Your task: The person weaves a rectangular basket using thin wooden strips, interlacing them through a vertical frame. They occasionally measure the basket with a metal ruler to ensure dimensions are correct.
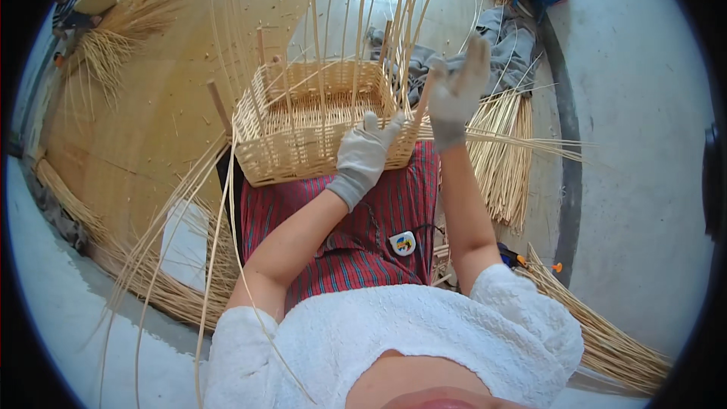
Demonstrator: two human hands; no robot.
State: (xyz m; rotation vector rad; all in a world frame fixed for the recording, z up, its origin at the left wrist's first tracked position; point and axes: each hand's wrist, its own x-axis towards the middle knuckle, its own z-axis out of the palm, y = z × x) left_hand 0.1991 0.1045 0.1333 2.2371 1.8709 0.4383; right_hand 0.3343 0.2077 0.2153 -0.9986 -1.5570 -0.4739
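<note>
A rectangular pale wicker basket (288, 155) rests on my lap, its woven walls low and its top open. Long thin canes (313, 15) stand up from it, and wooden corner posts (219, 108) rise above the rim. In a white glove, my left hand (362, 153) grips the near wall at the right, fingers over the rim. My right hand (460, 91), gloved too, is raised just outside the right near post (423, 97) with its fingers stretched upward. It looks slightly blurred, and I see nothing held in it. Loose canes (151, 257) trail down from the basket's left near corner.
Bundles of cane lie on the floor at right (503, 159), lower right (598, 333) and far left (106, 49). Grey cloth (507, 42) lies beyond the right bundle. A red striped cloth (341, 257) covers my lap, with a round white object (403, 243) on it.
</note>
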